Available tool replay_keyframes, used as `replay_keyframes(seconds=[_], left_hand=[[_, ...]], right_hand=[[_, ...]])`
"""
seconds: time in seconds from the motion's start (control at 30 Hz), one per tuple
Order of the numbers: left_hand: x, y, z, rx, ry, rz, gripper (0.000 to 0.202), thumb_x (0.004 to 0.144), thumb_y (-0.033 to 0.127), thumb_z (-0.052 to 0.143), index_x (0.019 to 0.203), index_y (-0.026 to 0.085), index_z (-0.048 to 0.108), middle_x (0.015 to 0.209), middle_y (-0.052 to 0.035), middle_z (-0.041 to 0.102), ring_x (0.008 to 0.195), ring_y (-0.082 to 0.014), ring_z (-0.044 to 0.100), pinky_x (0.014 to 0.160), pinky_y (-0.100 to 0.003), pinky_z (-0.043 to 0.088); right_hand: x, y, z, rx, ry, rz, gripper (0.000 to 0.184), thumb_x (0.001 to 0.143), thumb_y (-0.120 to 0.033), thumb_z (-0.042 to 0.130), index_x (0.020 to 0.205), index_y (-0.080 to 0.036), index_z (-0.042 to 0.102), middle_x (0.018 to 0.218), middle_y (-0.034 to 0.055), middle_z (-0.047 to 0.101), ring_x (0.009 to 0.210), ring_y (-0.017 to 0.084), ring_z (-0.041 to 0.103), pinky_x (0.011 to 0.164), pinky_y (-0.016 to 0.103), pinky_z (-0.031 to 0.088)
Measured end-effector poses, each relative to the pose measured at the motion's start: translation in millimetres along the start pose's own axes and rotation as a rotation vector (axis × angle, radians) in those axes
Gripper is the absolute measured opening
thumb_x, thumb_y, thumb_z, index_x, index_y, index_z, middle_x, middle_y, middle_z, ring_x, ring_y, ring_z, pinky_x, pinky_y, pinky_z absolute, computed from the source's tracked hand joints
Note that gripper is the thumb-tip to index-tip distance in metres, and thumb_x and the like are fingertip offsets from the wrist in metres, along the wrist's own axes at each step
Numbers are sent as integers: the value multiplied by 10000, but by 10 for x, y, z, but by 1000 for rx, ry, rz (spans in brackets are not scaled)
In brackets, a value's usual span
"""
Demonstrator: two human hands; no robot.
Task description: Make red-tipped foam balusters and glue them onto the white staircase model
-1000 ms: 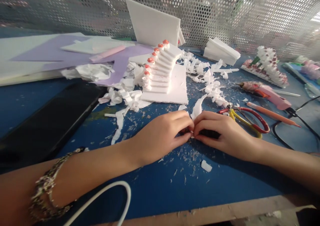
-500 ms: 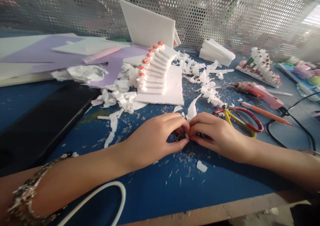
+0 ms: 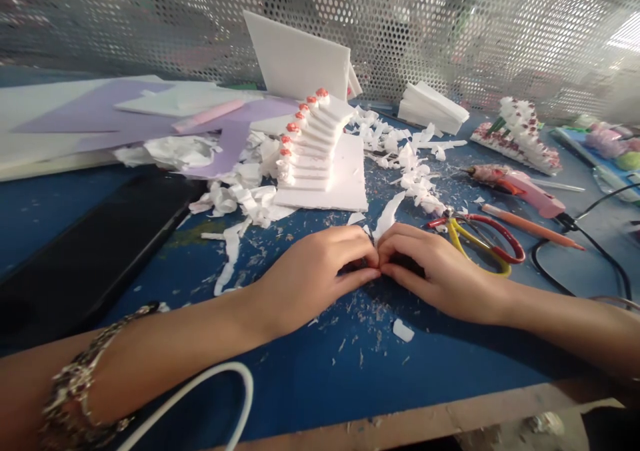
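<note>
My left hand [image 3: 320, 268] and my right hand [image 3: 440, 268] meet at their fingertips low over the blue table, thumbs and fingers pinched together. Whatever lies between the fingertips is too small and hidden to name. Just behind them, a white paper strip [image 3: 389, 216] stands up, its lower end concealed by my fingers. Farther back, a stepped stack of white foam pieces [image 3: 315, 154] edged with small red-topped white bits rests on a white foam sheet [image 3: 350, 188]. Pale scraps and crumbs [image 3: 403, 331] are scattered around my hands.
A hand tool with red and yellow handles [image 3: 480, 241], an orange pencil [image 3: 533, 226] and a pink glue gun [image 3: 525, 191] lie at right. Curled paper scraps [image 3: 235, 198] flank the foam stack. At left are a black flat device [image 3: 100, 251] and purple sheets [image 3: 90, 111]; a white cable [image 3: 245, 378] loops in front.
My fingertips have closed tighter together, and the small light bit seen between them before is now hidden. The view has shifted slightly.
</note>
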State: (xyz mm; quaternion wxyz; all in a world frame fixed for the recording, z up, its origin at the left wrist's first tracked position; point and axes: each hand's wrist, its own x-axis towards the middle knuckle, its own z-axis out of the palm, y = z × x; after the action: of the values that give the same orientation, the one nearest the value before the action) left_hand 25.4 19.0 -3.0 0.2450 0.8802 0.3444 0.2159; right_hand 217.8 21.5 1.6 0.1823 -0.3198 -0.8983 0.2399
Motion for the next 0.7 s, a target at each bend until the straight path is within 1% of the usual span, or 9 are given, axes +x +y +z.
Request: replay_keyframes(seconds=[0.1,0.17,0.27,0.33,0.47,0.6,0.7], left_hand=[[1,-1,-12,-55,16,-32,119,841,239,501,789,172,583,815,-10,587,779,-126,544,688,-229,430],[4,1,-25,-127,25,-73,149,841,275,499,776,178,591,785,-4,581,731,-117,541,648,-215,432],[10,8,-53,-242,23,-118,185,834,327,506,768,181,598,766,4,575,686,-103,542,612,-201,435],[14,17,-73,-293,8,-122,178,825,328,521,764,179,597,763,8,577,682,-99,547,611,-196,435],[9,47,-91,-299,-21,-129,163,807,321,543,763,173,593,764,10,582,692,-99,553,627,-195,441],[-8,60,-66,-291,20,-119,164,773,337,590,764,174,587,750,17,583,685,-93,545,609,-178,441],[-12,52,-45,-360,32,-134,161,787,330,575,750,174,586,708,24,581,644,-85,531,579,-169,429]], right_hand=[[-23,20,-13,19,11,-28,30,816,-182,506,824,-153,510,854,31,540,757,98,499,679,221,432],[-37,25,-21,27,29,-30,62,805,-209,537,827,-158,510,838,20,541,727,88,495,648,210,427],[-57,11,-29,68,78,-17,69,835,-221,505,817,-161,532,797,6,551,673,66,497,620,192,420],[-70,-8,-32,100,81,-3,95,847,-232,490,817,-162,546,785,2,558,659,58,502,616,186,418],[-83,-44,-35,113,78,10,101,842,-222,492,786,-156,545,732,-8,551,626,53,489,588,178,406],[-73,-65,-30,115,84,14,102,829,-188,499,737,-153,526,695,-21,543,599,41,480,564,161,393],[-65,-87,-22,114,92,17,89,817,-173,509,732,-152,525,676,-31,532,585,30,470,554,143,387]])
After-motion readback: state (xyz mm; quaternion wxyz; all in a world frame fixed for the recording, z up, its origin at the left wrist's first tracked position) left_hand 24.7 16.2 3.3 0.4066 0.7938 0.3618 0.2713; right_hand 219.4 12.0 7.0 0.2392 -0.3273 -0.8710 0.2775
